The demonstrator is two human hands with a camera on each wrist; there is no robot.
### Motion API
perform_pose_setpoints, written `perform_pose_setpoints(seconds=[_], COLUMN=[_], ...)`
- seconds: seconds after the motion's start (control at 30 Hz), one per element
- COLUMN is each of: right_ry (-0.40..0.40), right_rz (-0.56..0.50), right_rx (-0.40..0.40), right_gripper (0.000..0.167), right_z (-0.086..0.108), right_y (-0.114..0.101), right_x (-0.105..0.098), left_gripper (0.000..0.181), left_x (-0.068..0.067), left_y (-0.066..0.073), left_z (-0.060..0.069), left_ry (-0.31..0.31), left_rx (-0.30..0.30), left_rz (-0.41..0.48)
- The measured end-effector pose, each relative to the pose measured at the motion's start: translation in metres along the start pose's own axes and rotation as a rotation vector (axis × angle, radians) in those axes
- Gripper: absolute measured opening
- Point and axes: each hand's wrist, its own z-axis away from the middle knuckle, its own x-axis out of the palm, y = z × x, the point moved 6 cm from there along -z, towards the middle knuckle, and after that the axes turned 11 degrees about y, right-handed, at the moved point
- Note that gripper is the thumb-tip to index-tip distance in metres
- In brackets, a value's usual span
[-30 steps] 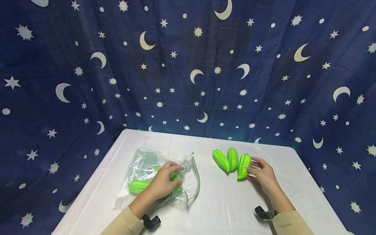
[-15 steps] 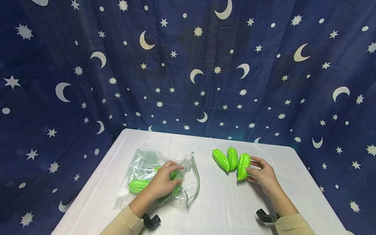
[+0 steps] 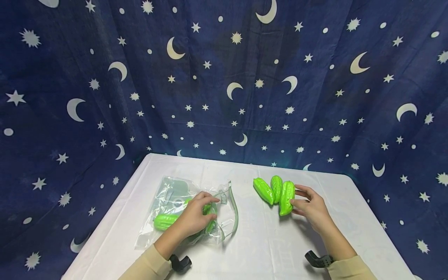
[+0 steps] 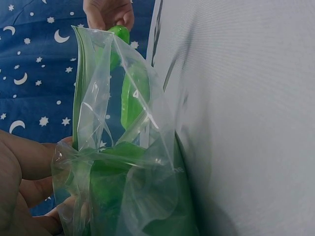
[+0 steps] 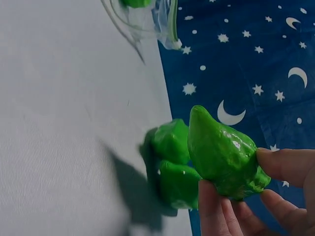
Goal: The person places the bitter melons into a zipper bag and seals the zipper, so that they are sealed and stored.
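My right hand holds a bright green, bumpy bitter melon between thumb and fingers. In the right wrist view this melon is raised off the table, its pointed end away from the palm. Two more bitter melons, a left one and a middle one, lie beside it on the table. At the left, my left hand grips a clear zip bag near its mouth, which stands open toward the right. Inside the bag lie bitter melons, partly hidden by the hand.
A white cloth covers the table. Behind it and at both sides hangs a dark blue curtain with moons and stars. A black strap mount sits on the left wrist, another mount on the right.
My right hand has lifted its bitter melon and shifted it slightly left, close to the middle one. The left hand and the bag have stayed in place.
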Motion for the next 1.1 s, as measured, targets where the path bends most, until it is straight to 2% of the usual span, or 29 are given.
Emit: perform_pose_setpoints(seconds=[0.7, 1.1], right_ry=[-0.073, -0.138], right_rz=[-0.068, -0.1], right_rx=[-0.039, -0.037], right_gripper=[0.071, 0.072], right_z=[0.019, 0.03], right_y=[-0.024, -0.024], right_x=[0.033, 0.066], left_gripper=[0.047, 0.047], left_x=[0.0, 0.0], left_y=[0.001, 0.001], left_z=[0.001, 0.001], left_ry=[0.001, 0.004], left_rx=[0.0, -0.003], left_rz=[-0.004, 0.003])
